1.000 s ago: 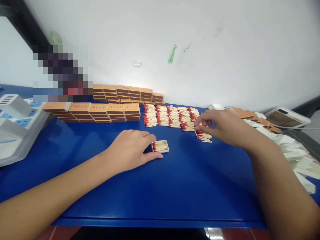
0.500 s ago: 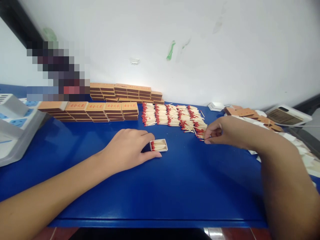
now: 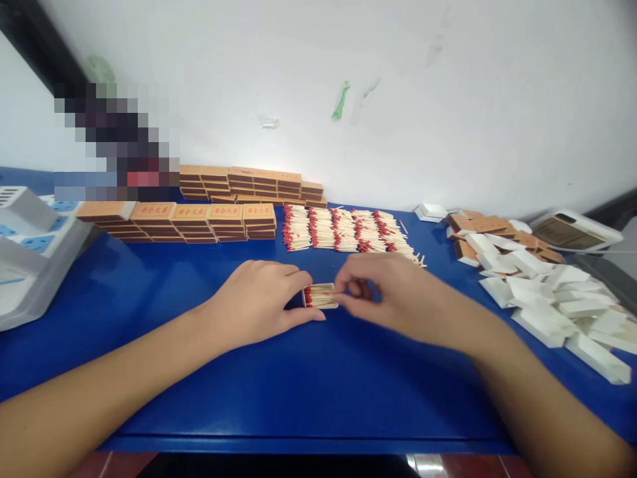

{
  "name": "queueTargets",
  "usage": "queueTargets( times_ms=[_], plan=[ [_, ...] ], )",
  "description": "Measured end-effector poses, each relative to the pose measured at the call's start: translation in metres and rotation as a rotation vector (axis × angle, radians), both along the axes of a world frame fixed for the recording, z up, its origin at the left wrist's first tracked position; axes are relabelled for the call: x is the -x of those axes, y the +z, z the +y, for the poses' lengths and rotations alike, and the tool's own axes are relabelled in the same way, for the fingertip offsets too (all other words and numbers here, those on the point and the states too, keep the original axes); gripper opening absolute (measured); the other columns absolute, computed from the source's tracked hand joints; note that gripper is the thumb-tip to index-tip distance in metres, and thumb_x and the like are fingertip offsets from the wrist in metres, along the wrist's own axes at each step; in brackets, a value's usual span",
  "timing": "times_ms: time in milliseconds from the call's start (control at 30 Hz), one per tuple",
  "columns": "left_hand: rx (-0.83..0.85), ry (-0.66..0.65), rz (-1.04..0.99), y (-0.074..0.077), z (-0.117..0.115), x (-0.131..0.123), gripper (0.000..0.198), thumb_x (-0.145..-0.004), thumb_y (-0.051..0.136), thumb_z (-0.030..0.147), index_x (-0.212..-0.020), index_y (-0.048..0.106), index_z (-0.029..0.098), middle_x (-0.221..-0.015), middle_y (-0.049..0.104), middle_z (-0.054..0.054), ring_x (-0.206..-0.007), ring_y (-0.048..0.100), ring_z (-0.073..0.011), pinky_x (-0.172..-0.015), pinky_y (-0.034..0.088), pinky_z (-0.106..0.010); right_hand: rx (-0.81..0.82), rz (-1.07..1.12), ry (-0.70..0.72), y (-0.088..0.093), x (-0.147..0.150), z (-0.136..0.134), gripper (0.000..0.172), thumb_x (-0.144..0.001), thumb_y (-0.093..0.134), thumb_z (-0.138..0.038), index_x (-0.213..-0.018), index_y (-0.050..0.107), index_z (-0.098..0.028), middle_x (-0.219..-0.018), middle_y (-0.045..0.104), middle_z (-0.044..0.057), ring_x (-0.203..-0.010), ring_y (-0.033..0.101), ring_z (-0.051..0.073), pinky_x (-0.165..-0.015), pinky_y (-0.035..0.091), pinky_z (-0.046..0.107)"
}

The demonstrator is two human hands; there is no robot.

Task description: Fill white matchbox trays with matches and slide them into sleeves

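A small white matchbox tray (image 3: 320, 297) filled with red-tipped matches lies on the blue table (image 3: 318, 392). My left hand (image 3: 259, 299) rests on the table and grips the tray's left end between thumb and fingers. My right hand (image 3: 385, 292) is at the tray's right end, fingers pinched together on matches over it. Behind them lie rows of loose matches (image 3: 348, 231) with red heads.
Stacks of orange matchboxes (image 3: 199, 222) stand along the back left, more (image 3: 259, 184) against the wall. A heap of white empty trays (image 3: 552, 292) and orange sleeves (image 3: 497, 229) lies at the right. A white power strip (image 3: 30, 252) sits at the far left.
My right hand came from the loose matches at the right back to the tray, carrying matches. My left hand stayed on the tray.
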State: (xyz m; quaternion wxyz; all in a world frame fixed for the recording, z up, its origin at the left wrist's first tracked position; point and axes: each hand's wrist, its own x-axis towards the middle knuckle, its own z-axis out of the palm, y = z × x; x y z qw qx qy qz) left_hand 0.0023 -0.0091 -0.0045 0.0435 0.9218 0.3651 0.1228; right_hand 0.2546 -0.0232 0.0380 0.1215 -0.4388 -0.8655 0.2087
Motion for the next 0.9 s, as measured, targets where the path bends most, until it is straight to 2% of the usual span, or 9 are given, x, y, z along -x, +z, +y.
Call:
queueTargets(
  times_ms=[133, 333, 567, 667, 767, 833, 900],
  plan=[
    [-0.033, -0.027, -0.016, 0.000, -0.001, -0.001, 0.038, -0.096, 0.075, 0.059, -0.095, 0.072, 0.020, -0.075, 0.069, 0.001, -0.068, 0.066, -0.0194, -0.059, 0.032, -0.032, -0.129, -0.075, 0.019, -0.015, 0.023, -0.008, 0.011, -0.096, 0.067, -0.011, -0.088, 0.067, -0.019, -0.086, 0.069, 0.002, -0.072, 0.058, 0.015, -0.066, 0.036, 0.028],
    [-0.038, -0.032, -0.016, 0.001, 0.000, -0.001, 0.039, -0.097, 0.073, 0.059, -0.093, 0.069, 0.021, -0.076, 0.069, 0.001, -0.070, 0.067, -0.0197, -0.059, 0.033, -0.032, -0.131, -0.081, 0.029, -0.019, 0.013, -0.003, 0.011, -0.104, 0.062, -0.020, -0.094, 0.068, -0.020, -0.088, 0.068, 0.004, -0.074, 0.060, 0.017, -0.065, 0.036, 0.029],
    [-0.005, -0.023, -0.004, 0.002, 0.000, 0.000, 0.041, -0.098, 0.071, 0.062, -0.094, 0.070, 0.021, -0.075, 0.069, 0.002, -0.067, 0.065, -0.0185, -0.059, 0.035, -0.032, -0.114, -0.057, 0.023, -0.021, 0.017, -0.001, 0.015, -0.105, 0.060, -0.025, -0.092, 0.066, -0.021, -0.089, 0.070, 0.005, -0.072, 0.060, 0.018, -0.064, 0.037, 0.030],
    [0.010, -0.003, 0.010, 0.002, 0.001, 0.000, 0.041, -0.098, 0.070, 0.063, -0.102, 0.074, 0.022, -0.078, 0.071, 0.001, -0.069, 0.067, -0.0192, -0.060, 0.036, -0.032, -0.098, -0.061, -0.007, -0.009, -0.002, 0.003, 0.015, -0.105, 0.060, -0.032, -0.098, 0.070, -0.022, -0.090, 0.073, 0.005, -0.077, 0.064, 0.019, -0.068, 0.041, 0.030],
    [0.024, 0.010, 0.021, 0.002, 0.002, 0.000, 0.044, -0.099, 0.067, 0.065, -0.109, 0.075, 0.023, -0.080, 0.072, 0.000, -0.072, 0.068, -0.0199, -0.060, 0.036, -0.032, -0.069, -0.243, -0.195, 0.006, -0.042, 0.011, 0.018, -0.098, 0.066, -0.034, -0.088, 0.075, -0.023, -0.080, 0.074, 0.005, -0.072, 0.064, 0.021, -0.065, 0.040, 0.032],
    [0.034, 0.011, 0.026, 0.002, 0.002, 0.000, 0.046, -0.099, 0.065, 0.067, -0.109, 0.076, 0.023, -0.081, 0.073, -0.001, -0.072, 0.068, -0.0200, -0.060, 0.035, -0.031, 0.015, -0.415, -0.346, 0.013, -0.069, 0.018, 0.018, -0.094, 0.066, -0.031, -0.087, 0.080, -0.023, -0.078, 0.077, 0.005, -0.068, 0.065, 0.022, -0.062, 0.038, 0.034],
    [0.041, 0.014, 0.031, 0.003, 0.002, 0.000, 0.046, -0.099, 0.065, 0.067, -0.109, 0.076, 0.023, -0.081, 0.073, -0.001, -0.071, 0.067, -0.0197, -0.060, 0.035, -0.031, 0.125, -0.466, -0.381, 0.014, -0.088, 0.023, 0.020, -0.094, 0.066, -0.028, -0.095, 0.085, -0.023, -0.085, 0.081, 0.006, -0.070, 0.068, 0.022, -0.065, 0.042, 0.035]
  ],
)
